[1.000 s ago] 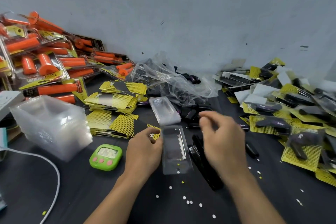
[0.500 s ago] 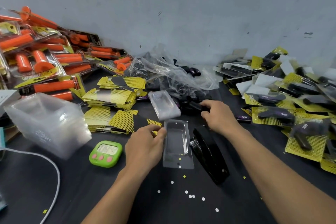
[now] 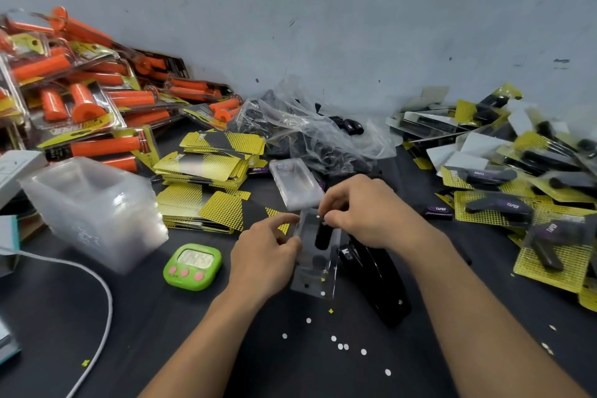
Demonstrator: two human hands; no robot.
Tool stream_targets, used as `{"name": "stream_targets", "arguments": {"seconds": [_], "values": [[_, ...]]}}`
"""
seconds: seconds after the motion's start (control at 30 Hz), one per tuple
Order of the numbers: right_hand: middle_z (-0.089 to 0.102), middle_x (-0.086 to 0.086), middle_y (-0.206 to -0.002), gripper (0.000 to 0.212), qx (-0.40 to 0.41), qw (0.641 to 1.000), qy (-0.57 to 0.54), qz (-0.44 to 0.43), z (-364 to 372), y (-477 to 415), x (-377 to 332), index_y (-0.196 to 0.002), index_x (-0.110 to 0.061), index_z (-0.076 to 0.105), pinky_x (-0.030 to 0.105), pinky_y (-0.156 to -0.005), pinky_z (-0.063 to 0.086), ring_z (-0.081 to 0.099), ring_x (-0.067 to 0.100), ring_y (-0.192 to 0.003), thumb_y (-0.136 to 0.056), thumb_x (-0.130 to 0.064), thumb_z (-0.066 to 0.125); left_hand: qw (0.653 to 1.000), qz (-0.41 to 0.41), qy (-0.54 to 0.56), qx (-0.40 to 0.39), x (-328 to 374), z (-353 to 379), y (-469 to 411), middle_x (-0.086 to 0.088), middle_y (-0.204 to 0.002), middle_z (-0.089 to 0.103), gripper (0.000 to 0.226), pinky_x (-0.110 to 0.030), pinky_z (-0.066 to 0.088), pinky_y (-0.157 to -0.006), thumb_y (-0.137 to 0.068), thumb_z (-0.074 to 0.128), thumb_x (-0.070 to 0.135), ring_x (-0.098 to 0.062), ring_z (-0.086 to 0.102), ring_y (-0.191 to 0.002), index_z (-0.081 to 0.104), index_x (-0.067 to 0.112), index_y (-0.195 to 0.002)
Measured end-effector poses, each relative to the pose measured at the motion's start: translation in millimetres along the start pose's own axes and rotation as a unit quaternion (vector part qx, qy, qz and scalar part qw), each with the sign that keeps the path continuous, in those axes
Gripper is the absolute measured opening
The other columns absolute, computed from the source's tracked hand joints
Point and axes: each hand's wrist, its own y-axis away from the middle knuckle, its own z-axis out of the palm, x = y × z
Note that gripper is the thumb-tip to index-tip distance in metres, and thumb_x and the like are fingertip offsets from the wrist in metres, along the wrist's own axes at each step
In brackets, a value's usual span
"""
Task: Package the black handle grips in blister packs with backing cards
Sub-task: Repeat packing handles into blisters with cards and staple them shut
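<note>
My left hand (image 3: 263, 255) holds a clear blister pack (image 3: 315, 271) by its left edge, just above the black table. My right hand (image 3: 361, 208) grips a black handle grip (image 3: 322, 235) at its top end, and the grip's lower end sits inside the blister's cavity. A second clear blister (image 3: 295, 182) lies just behind the hands. Yellow-and-black backing cards (image 3: 206, 168) are stacked to the left. A crumpled plastic bag (image 3: 310, 136) holding more black grips lies behind, against the wall.
A black stapler (image 3: 376, 281) lies right under my right wrist. A green timer (image 3: 193, 266) sits left of my left hand, beyond it a stack of clear blisters (image 3: 93, 207) and a white cable (image 3: 97, 307). Finished black-grip packs (image 3: 517, 191) pile at right, orange-grip packs (image 3: 80, 100) at left.
My right hand came back from the bag with a black grip and now puts it into the blister. My left hand has lifted and tilted the blister.
</note>
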Motion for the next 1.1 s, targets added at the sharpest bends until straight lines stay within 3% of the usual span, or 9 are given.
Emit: {"name": "stream_targets", "arguments": {"seconds": [0.13,0.27,0.43,0.53,0.67,0.77,0.87,1.0,1.1], "values": [[0.074,-0.002,-0.096,0.017,0.091,0.985,0.148,-0.011,20.8,6.5,-22.7,-0.097,-0.031,0.073,0.033,-0.084,0.056,0.069,0.024,-0.095,-0.081,-0.034,0.077,1.000,0.004,0.022,-0.011,-1.3,2.4,-2.6,0.015,-0.065,0.071,0.050,-0.041,0.058,-0.076,-0.074,0.057,0.037,-0.015,0.070,-0.076,0.068,0.043,-0.122],[0.071,0.005,-0.106,0.027,0.039,0.972,0.231,-0.014,43.7,14.1,-34.3,-0.110,-0.027,0.070,0.033,-0.076,0.048,0.068,0.031,-0.101,-0.086,-0.037,0.076,0.999,0.014,0.045,-0.002,-8.2,3.7,-5.6,0.013,-0.065,0.072,0.042,-0.043,0.059,-0.074,-0.083,0.065,0.025,-0.014,0.070,-0.072,0.070,0.040,-0.122],[0.069,-0.001,-0.111,0.040,-0.101,0.980,0.171,-0.025,32.5,17.8,-31.5,-0.119,-0.034,0.071,0.026,-0.076,0.051,0.065,0.021,-0.094,-0.083,-0.018,0.072,0.999,0.025,0.047,0.006,-10.5,6.3,-9.2,0.012,-0.063,0.071,0.035,-0.040,0.059,-0.072,-0.089,0.067,0.025,-0.009,0.070,-0.068,0.070,0.039,-0.121],[0.068,-0.003,-0.100,0.039,-0.075,0.990,0.123,-0.012,27.3,13.6,-29.0,-0.115,-0.038,0.074,0.025,-0.071,0.052,0.062,0.014,-0.079,-0.082,-0.017,0.075,0.998,0.031,0.053,0.008,-10.2,6.2,-8.8,0.009,-0.059,0.069,0.029,-0.037,0.056,-0.065,-0.092,0.067,0.032,-0.012,0.065,-0.061,0.070,0.040,-0.120],[0.069,0.005,-0.104,0.031,-0.006,0.986,0.166,-0.010,44.9,11.1,-29.9,-0.110,-0.025,0.070,0.031,-0.076,0.050,0.068,0.029,-0.098,-0.080,-0.022,0.080,0.997,0.026,0.079,-0.001,-10.4,4.5,-8.1,0.007,-0.054,0.065,0.031,-0.032,0.046,-0.058,-0.090,0.067,0.023,-0.010,0.057,-0.052,0.072,0.045,-0.112],[0.069,0.005,-0.101,0.027,0.036,0.987,0.155,-0.002,55.1,8.3,-27.9,-0.102,-0.024,0.065,0.030,-0.070,0.041,0.067,0.031,-0.097,-0.080,-0.026,0.080,0.994,0.017,0.109,-0.012,-7.5,1.9,-5.0,0.005,-0.064,0.072,0.031,-0.041,0.057,-0.068,-0.085,0.060,0.030,-0.014,0.067,-0.063,0.074,0.044,-0.109],[0.070,0.003,-0.100,0.021,0.007,0.982,0.188,-0.016,56.6,4.3,-29.8,-0.101,-0.025,0.067,0.030,-0.070,0.042,0.068,0.029,-0.097,-0.083,-0.027,0.076,0.997,0.016,0.080,-0.005,-3.9,1.0,-2.8,0.011,-0.071,0.074,0.033,-0.042,0.058,-0.076,-0.083,0.052,0.052,-0.012,0.071,-0.075,0.074,0.046,-0.107],[0.069,0.002,-0.087,0.011,-0.110,0.972,0.208,-0.016,32.2,0.3,-35.0,-0.091,-0.018,0.072,0.032,-0.076,0.058,0.068,0.025,-0.088,-0.082,-0.024,0.071,1.000,0.026,0.003,0.004,-1.6,-0.2,-2.3,0.011,-0.054,0.058,0.038,-0.031,0.041,-0.059,-0.078,0.068,0.046,-0.010,0.056,-0.061,0.070,0.049,-0.116],[0.075,0.001,-0.091,0.017,-0.021,0.992,0.124,-0.021,20.8,-6.2,-47.3,-0.087,-0.023,0.079,0.030,-0.083,0.059,0.069,0.018,-0.088,-0.084,-0.012,0.066,1.000,0.009,-0.008,-0.007,1.8,-2.4,-1.1,0.012,-0.056,0.060,0.035,-0.030,0.036,-0.057,-0.076,0.074,0.042,-0.012,0.057,-0.063,0.067,0.049,-0.110]]}}
